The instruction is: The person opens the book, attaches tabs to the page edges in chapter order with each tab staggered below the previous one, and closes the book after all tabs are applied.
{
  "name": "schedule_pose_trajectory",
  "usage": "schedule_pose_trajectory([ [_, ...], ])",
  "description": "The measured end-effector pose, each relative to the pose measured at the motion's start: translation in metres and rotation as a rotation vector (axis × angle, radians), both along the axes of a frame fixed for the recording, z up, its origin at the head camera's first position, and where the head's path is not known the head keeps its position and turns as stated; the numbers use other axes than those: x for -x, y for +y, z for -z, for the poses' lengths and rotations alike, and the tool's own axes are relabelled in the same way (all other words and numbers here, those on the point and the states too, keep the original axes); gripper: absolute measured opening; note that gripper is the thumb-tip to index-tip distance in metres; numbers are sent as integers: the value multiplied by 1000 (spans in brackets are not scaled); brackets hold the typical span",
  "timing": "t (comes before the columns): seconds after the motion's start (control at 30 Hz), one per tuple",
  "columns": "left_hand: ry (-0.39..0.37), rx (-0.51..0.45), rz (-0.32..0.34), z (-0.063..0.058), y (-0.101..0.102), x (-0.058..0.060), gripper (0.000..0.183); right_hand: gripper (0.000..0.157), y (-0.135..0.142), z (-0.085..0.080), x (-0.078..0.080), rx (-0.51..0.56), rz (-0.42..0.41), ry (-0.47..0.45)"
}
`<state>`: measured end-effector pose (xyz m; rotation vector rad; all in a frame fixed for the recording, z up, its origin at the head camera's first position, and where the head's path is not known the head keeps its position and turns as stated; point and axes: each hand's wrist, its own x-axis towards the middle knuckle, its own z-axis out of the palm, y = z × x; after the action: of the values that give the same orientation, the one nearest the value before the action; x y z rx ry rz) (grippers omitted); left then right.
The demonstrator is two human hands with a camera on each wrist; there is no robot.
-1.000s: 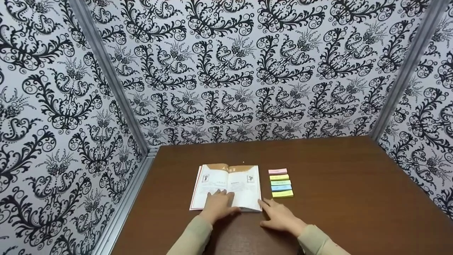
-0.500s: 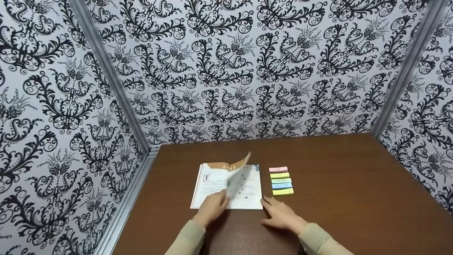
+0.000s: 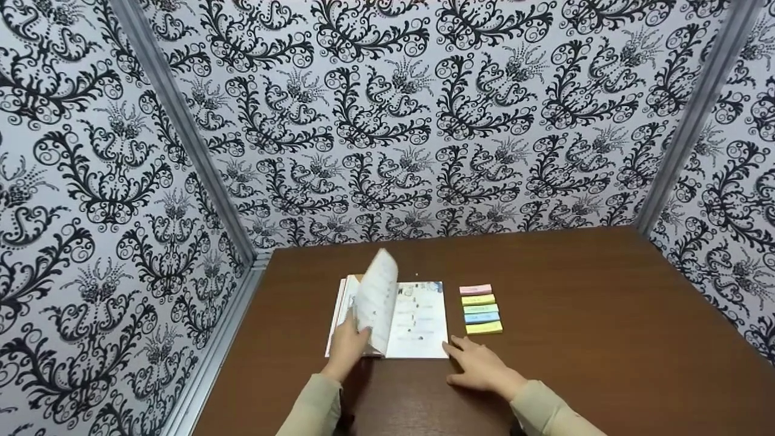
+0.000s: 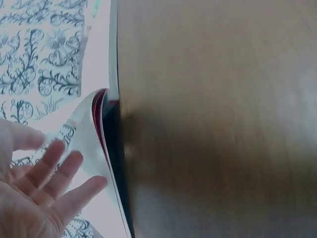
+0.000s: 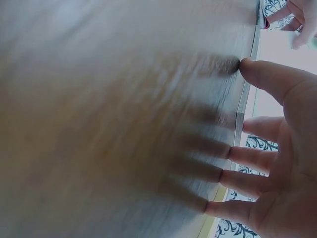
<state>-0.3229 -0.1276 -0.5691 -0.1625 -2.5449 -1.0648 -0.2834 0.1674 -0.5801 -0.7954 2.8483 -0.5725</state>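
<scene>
An open book [image 3: 418,327] lies on the brown table, its right page flat with small printed pictures. A lifted page [image 3: 378,303] curves upward over the left half, its top leaning back. My left hand [image 3: 347,348] is at this page's lower left, fingers spread and only loosely bent in the left wrist view, where the book's curled pages [image 4: 99,124] stand beside the fingertips. My right hand [image 3: 481,368] rests fingertips-down on the table, straight fingers spread, by the book's lower right corner. Whether the left fingers touch the page is hard to tell.
Several sticky-note strips lie in a column right of the book: a pink strip [image 3: 475,289] at the far end, a blue strip [image 3: 481,318] and a yellow strip [image 3: 484,328] nearest me. Patterned walls [image 3: 387,121] enclose the brown table [image 3: 575,315] behind and at both sides.
My left hand has moved left from the middle of the book. A page that lay flat on the right has lifted and swung over to the left. My right hand stays put.
</scene>
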Motion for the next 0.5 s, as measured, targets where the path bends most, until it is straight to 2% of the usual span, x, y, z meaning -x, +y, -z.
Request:
schedule_pose_trajectory([
  [0.07, 23, 59, -48, 0, -3, 1, 78, 69, -1, 0, 0, -13, 5, 15],
  [0.13, 69, 166, -94, 0, -4, 2, 92, 68, -2, -1, 0, -29, 10, 29],
  [0.2, 131, 309, -129, 1, -5, 3, 90, 68, -4, -1, 0, -37, 14, 34],
  [0.27, 206, 447, -113, 2, -3, 5, 75, 68, -6, -1, 0, -36, 21, 29],
  [0.3, 233, 506, -79, 2, -2, 5, 64, 68, -7, -1, 0, -43, 25, 28],
  [0.37, 260, 605, 33, 4, 1, 5, 43, 69, -9, -1, 1, -43, 36, 18],
  [0.43, 232, 654, 173, 4, 6, 5, 26, 69, -11, -1, 2, -47, 46, 10],
  [0.5, 158, 667, 282, 4, 11, 3, 20, 70, -13, -1, 2, -56, 53, 5],
])
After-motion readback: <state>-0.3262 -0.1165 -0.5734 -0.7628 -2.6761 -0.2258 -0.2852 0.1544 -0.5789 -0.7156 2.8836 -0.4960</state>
